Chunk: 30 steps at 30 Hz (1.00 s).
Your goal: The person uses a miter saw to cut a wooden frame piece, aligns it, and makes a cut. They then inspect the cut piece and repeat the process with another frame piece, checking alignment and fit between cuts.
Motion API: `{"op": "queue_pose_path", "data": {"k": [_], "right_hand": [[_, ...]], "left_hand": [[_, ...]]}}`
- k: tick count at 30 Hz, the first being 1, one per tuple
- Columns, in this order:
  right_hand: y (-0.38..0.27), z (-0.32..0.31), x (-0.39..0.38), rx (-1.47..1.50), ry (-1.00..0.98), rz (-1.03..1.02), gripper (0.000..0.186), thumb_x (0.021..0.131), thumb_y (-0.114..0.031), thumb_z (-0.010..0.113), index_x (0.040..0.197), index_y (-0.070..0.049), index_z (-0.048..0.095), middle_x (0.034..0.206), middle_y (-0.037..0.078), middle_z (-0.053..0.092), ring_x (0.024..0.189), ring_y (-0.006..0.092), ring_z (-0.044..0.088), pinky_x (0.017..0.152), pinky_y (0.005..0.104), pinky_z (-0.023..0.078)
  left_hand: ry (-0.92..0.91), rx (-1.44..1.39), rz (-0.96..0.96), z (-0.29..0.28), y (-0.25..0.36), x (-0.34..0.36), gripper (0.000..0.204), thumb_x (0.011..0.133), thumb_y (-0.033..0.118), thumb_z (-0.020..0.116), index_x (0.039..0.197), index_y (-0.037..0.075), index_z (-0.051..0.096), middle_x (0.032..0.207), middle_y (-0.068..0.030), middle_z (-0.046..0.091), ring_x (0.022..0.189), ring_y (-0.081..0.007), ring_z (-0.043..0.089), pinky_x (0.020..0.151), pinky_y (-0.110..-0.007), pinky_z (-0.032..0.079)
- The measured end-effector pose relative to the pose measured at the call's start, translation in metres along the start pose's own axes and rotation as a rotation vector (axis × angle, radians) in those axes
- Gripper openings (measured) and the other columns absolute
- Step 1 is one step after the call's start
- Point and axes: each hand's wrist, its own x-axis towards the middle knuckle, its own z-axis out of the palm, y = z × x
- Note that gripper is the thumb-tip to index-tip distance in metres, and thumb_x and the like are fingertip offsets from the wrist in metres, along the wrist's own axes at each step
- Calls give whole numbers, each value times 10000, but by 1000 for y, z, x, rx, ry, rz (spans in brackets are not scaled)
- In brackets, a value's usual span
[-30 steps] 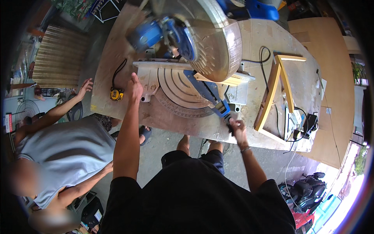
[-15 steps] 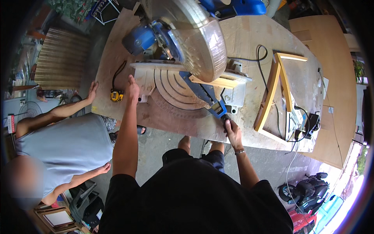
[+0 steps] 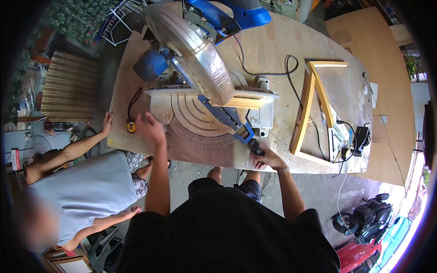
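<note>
Fingers of the right hand (image 3: 267, 159) are curled around the black knob of the blue mitre lock handle (image 3: 248, 135) at the front of the mitre saw (image 3: 200, 68), closed on it in a firm grasp. The left hand (image 3: 150, 127) hovers loosely cupped over the left side of the saw's round turntable (image 3: 200, 119), holding nothing — whether it touches the metal I cannot tell.

A pale wood strip (image 3: 243, 103) lies flat against the fence, under the raised blade guard, on the right of the table. By the look of it the step in hand is setting the cutting angle; the next move likely calls for swinging the handle to the wanted mark and locking it, with the left hand kept well away from the blade line.

A yellow tape measure (image 3: 130, 127) sits on the plywood bench (image 3: 282, 50) near another person's hand (image 3: 107, 122) — and a wooden frame (image 3: 314, 104) lies to the right.
</note>
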Motion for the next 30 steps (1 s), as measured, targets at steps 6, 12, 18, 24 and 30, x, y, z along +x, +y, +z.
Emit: {"op": "queue_pose_path", "data": {"k": [6, 12, 18, 24, 30], "right_hand": [[38, 43, 3, -922, 768, -350, 635, 767, -475, 856, 1133, -45, 565, 751, 148, 689, 675, 436, 678, 655, 502, 547], [10, -9, 3, 100, -133, -35, 328, 930, -301, 781, 1069, -81, 582, 673, -9, 561, 516, 73, 556, 432, 225, 440], [22, 33, 0, -752, 520, -270, 523, 859, -398, 810, 1086, -27, 520, 770, 212, 672, 717, 419, 686, 678, 515, 544], [18, 23, 12, -665, 453, -327, 499, 862, -345, 802, 1124, 1, 555, 827, 195, 703, 771, 410, 706, 718, 487, 550], [25, -11, 22, -222, 14, -77, 523, 858, -259, 835, 1229, -15, 559, 867, 120, 678, 648, 218, 644, 607, 376, 542]], "left_hand": [[-424, -316, 491, -23, 163, -123, 413, 864, 245, 775, 1181, 41, 607, 1228, -194, 584, 1158, -387, 547, 968, -500, 418], [-434, -142, 435, 16, 212, -136, 550, 792, 376, 847, 1219, 77, 670, 1214, -190, 625, 1182, -423, 532, 1000, -536, 409], [-402, -189, 322, 40, 224, -145, 458, 778, 352, 856, 1135, 106, 709, 1234, -184, 626, 1177, -413, 528, 988, -547, 401], [-399, -189, 562, 35, 239, -169, 307, 841, 279, 801, 1117, 170, 722, 1270, -66, 603, 1151, -320, 538, 977, -484, 402], [-371, -250, 521, 43, 256, -167, 190, 834, 218, 786, 996, 129, 744, 1180, -46, 630, 1105, -299, 552, 959, -457, 434]]}}
